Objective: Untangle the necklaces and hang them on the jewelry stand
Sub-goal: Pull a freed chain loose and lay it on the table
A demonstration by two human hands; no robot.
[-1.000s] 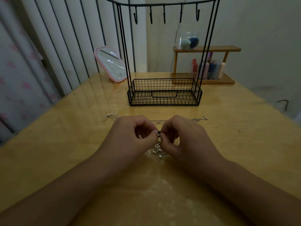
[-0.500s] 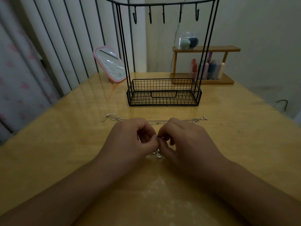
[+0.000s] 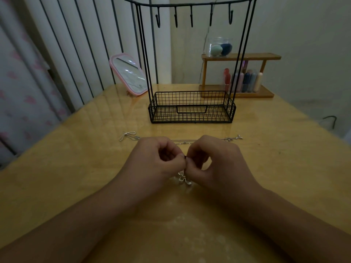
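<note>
Left hand (image 3: 157, 158) and right hand (image 3: 214, 160) both pinch tangled necklaces (image 3: 183, 178) above tabletop (image 3: 76, 168): untangling stage; next, likely tease strands apart, jewelry stand (image 3: 191, 109) hooks bare.

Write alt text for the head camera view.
Left hand and right hand pinch a tangled silver necklace over a wooden table. Behind stands a black jewelry stand, hooks bare.

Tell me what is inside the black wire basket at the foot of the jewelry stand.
Nothing shows inside the wire basket; its mesh floor looks bare. The silver necklaces lie on the table, pinched by the left hand and right hand.
</note>
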